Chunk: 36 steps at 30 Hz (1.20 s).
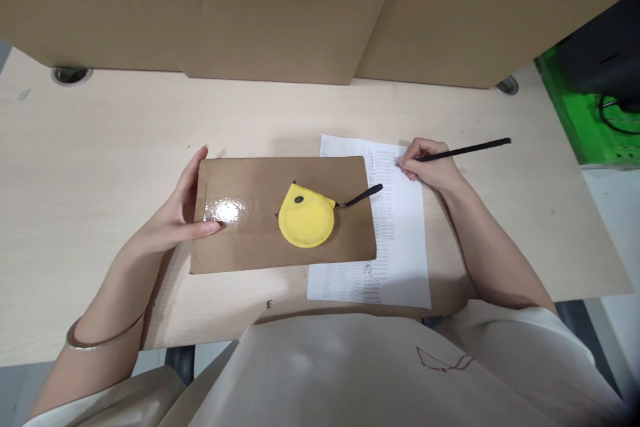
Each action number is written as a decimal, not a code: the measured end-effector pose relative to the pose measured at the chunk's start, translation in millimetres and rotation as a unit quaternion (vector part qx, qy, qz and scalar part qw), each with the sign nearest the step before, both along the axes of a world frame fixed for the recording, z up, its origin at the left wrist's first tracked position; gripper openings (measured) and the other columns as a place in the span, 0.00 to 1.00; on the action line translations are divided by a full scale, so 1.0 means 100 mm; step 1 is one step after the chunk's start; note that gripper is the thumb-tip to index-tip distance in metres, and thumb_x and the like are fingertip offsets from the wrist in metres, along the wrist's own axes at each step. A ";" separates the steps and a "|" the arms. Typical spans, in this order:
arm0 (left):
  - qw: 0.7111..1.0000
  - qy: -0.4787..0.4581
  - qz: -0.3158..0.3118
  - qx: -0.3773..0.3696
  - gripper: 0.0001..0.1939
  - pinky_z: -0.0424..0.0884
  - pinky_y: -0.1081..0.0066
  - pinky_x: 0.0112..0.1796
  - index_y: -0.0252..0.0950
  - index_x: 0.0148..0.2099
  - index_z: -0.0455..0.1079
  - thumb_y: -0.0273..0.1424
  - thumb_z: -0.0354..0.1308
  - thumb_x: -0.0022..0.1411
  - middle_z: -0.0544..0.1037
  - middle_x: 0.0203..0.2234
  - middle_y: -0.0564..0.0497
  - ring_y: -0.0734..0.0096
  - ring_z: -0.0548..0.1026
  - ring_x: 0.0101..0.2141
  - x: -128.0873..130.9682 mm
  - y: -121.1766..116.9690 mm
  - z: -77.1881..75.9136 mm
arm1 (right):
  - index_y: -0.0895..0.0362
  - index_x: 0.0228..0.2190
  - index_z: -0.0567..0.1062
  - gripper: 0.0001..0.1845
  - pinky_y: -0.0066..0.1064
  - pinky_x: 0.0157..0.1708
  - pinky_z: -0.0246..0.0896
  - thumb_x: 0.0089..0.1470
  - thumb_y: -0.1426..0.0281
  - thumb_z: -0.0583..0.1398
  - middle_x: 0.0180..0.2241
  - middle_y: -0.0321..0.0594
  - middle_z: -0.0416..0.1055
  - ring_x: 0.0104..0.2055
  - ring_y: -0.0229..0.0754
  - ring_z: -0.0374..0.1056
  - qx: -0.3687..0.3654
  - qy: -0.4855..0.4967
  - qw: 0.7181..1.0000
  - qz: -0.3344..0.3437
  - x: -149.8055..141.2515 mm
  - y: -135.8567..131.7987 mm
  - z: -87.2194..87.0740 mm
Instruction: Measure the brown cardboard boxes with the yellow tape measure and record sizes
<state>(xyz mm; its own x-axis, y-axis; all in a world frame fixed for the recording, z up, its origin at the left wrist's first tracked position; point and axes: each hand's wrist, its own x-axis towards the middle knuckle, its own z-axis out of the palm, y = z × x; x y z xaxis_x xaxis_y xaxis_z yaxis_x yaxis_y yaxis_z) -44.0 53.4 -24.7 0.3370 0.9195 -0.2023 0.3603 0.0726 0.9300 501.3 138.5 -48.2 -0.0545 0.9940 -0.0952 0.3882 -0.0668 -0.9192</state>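
1. At a pale table (pixel 125 123), apparently engaged in writing or marking, with a slim black pen (pixel 470 149) pinched in the right hand (pixel 431 159), thumb and fingers closed around the lower barrel, just over the upper part of a printed white sheet (pixel 400 247). Impossible to tell from here whether touching paper at the tip.

2. Across the left end of a brown cardboard box (pixel 255 213), spread wide in a steadying hold: the left hand (pixel 173 220), with thumb laid on top and forefinger reaching the far corner. Remaining fingers hidden from sight.

3. Needed for any next mark, in all likelihood: a light, controlled stroke with the pen, plus a still box, for the sake of the loose load on top.

4. On top of the box, right of its middle and well apart from the pen: a yellow bird-shaped object (pixel 307 217), possibly a tape measure. Rounded below, pointed above, with a dark oval eye and a black strap (pixel 363 195) trailing past the box's right edge.

5. Beneath it all, glossy at left and plain elsewhere, the box itself, covering part of the sheet. Hard to judge: resting on the paper or held slightly above.
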 end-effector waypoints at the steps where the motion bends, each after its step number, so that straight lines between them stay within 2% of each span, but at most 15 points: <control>1: 1.000 -0.002 0.001 -0.001 0.78 0.45 0.29 0.82 0.51 0.92 0.35 0.54 0.83 0.57 0.40 0.91 0.42 0.24 0.42 0.87 0.01 0.00 0.00 | 0.49 0.18 0.69 0.31 0.32 0.18 0.55 0.44 0.55 0.84 0.15 0.34 0.68 0.17 0.35 0.60 0.001 0.000 1.000 0.002 0.00 0.00 0.00; 14: 1.000 0.002 0.010 -0.013 0.80 0.48 0.32 0.82 0.49 0.92 0.35 0.52 0.84 0.55 0.41 0.91 0.40 0.22 0.40 0.87 0.05 0.00 0.07 | 0.49 0.19 0.70 0.31 0.34 0.18 0.57 0.46 0.54 0.84 0.17 0.35 0.69 0.18 0.37 0.61 -0.012 -0.004 1.000 -0.001 0.05 0.01 -0.03; 23: 1.000 0.003 0.010 -0.007 0.80 0.48 0.30 0.82 0.45 0.92 0.35 0.52 0.84 0.56 0.41 0.90 0.37 0.20 0.41 0.86 0.05 -0.01 0.07 | 0.49 0.17 0.69 0.30 0.32 0.15 0.49 0.44 0.57 0.83 0.17 0.36 0.69 0.17 0.36 0.58 -0.002 -0.008 1.000 -0.020 0.02 0.00 -0.01; 28: 1.000 0.006 0.010 -0.015 0.80 0.48 0.32 0.82 0.50 0.92 0.35 0.53 0.84 0.55 0.41 0.91 0.41 0.21 0.39 0.87 0.03 -0.02 0.07 | 0.49 0.18 0.71 0.25 0.32 0.16 0.49 0.42 0.60 0.82 0.16 0.36 0.70 0.17 0.36 0.58 -0.011 -0.005 1.000 -0.018 0.02 0.00 0.00; 32: 1.000 0.001 0.014 -0.014 0.81 0.48 0.32 0.82 0.48 0.92 0.35 0.53 0.85 0.54 0.41 0.91 0.40 0.21 0.39 0.87 0.04 -0.02 0.06 | 0.49 0.17 0.68 0.29 0.31 0.15 0.49 0.42 0.57 0.82 0.15 0.34 0.68 0.16 0.36 0.58 0.006 -0.012 1.000 -0.023 0.02 0.00 -0.01; 36: 1.000 -0.002 0.011 -0.018 0.80 0.49 0.32 0.82 0.51 0.92 0.35 0.52 0.85 0.54 0.43 0.90 0.41 0.22 0.41 0.87 0.03 -0.02 0.06 | 0.49 0.18 0.68 0.30 0.31 0.15 0.50 0.45 0.56 0.83 0.16 0.35 0.68 0.17 0.36 0.59 -0.003 -0.027 0.999 -0.017 0.04 0.00 -0.02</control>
